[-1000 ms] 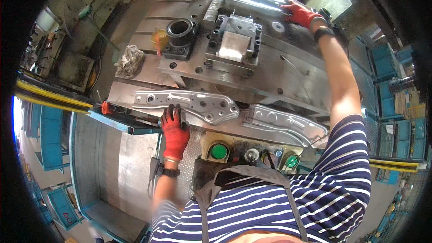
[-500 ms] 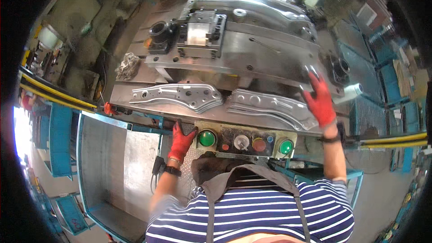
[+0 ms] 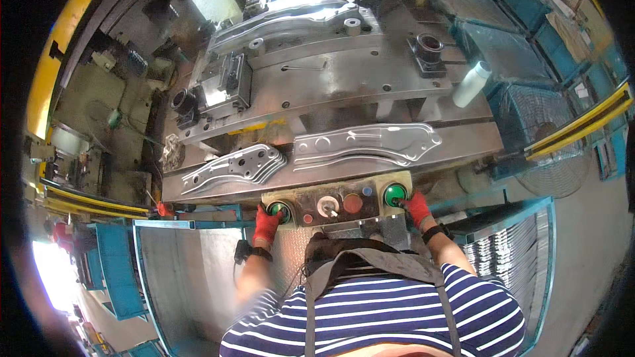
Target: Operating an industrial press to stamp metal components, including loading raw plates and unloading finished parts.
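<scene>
- The left hand (image 3: 266, 226), in a red glove, has its fingertips at the left green button (image 3: 276, 209); I cannot tell whether its grip is closed.
- The right hand (image 3: 417, 207) meets the right green button (image 3: 395, 192) (its curl is equally unclear).
- Both buttons sit at opposite ends of the control panel (image 3: 311, 198), nearer the person than the stamped metal parts (image 3: 370, 144).

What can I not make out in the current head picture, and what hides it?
In the head view:
Whether the round green buttons are pressed: the red-gloved left hand and red-gloved right hand each partly cover one.
How many curved grey metal parts lie stacked: the top ones hide the others.
Near left part of the right-hand blue metal bin: the blue-and-white striped sleeve covers it.
</scene>
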A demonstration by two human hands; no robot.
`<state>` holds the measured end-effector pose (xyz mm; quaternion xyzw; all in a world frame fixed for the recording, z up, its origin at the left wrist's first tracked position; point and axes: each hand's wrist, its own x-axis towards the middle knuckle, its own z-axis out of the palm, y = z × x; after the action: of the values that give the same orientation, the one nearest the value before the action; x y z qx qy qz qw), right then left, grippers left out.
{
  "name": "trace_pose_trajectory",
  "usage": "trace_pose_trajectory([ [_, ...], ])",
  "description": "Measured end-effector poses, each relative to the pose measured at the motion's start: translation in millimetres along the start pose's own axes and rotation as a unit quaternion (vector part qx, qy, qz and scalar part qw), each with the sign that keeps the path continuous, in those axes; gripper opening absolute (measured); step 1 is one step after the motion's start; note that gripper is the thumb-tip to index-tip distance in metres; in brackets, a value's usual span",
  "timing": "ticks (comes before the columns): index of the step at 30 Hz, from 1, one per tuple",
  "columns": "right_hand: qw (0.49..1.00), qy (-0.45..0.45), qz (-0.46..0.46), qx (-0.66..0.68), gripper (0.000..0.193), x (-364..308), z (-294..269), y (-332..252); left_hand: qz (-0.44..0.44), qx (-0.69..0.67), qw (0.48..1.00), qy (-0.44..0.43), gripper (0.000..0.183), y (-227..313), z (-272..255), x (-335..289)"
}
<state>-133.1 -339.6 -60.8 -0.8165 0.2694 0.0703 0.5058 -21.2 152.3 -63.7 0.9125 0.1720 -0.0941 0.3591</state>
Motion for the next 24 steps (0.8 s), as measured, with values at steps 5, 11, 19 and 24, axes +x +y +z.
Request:
trace_pose_trajectory([
  [5, 0.996, 0.045, -0.048, -0.057, 0.053, -11, -6, -22, 0.043, -0.009, 0.999, 0.003, 0.063, -10, 2, 5],
  [11, 0.998, 0.006, -0.061, -0.022, 0.048, -3, -5, -20, 0.03, -0.088, 0.995, -0.027, 0.083, 11, -8, -8],
  [19, 0.993, 0.014, -0.111, 0.02, 0.038, 3, -1, -1, 0.038, -0.1, 0.994, -0.02, 0.083, 8, -4, -5],
  [24, 0.995, -0.016, -0.088, 0.046, 0.039, 2, 1, -2, 0.047, -0.116, 0.992, 0.01, 0.082, -5, 4, 5],
])
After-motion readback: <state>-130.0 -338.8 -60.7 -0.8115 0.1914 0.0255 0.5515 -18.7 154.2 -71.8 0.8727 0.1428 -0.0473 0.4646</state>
